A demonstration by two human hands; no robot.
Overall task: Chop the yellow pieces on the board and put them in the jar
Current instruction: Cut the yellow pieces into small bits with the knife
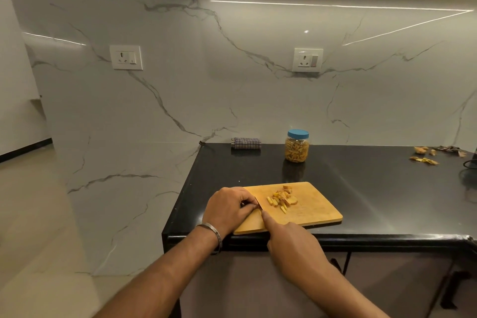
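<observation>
A wooden cutting board lies at the near left corner of the black counter. A heap of chopped yellow pieces sits on its middle. At the board's left edge a small knife shows only a short stretch of blade. My right hand grips its hidden handle, index finger stretched along the spine. My left hand, with a metal bangle at the wrist, has fingers and thumb curled and pinched at the blade; anything else in them is hidden. A clear jar with a blue lid on, holding yellow pieces, stands behind the board.
A folded checked cloth lies against the marble wall at the counter's back left. Peel scraps are scattered at the far right, near a dark cable. The counter's front edge runs just under my hands.
</observation>
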